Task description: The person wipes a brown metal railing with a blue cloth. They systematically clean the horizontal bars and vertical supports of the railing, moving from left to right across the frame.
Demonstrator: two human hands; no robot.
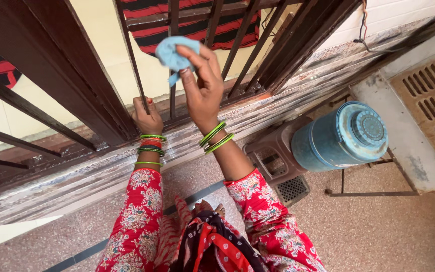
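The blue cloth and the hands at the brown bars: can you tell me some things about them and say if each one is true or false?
1. The right hand pinches a light blue cloth against a thin bar. True.
2. The left hand is flat on the floor. False: its fingers wrap around a thin bar of the brown metal grille, just above the sill.
3. Both wrists wear green bangles. True.
4. The blue drum stands to the left of the person. False: it is to the right, beside a brown plastic stool.
5. The sleeves are plain white. False: they are red with a flower print.
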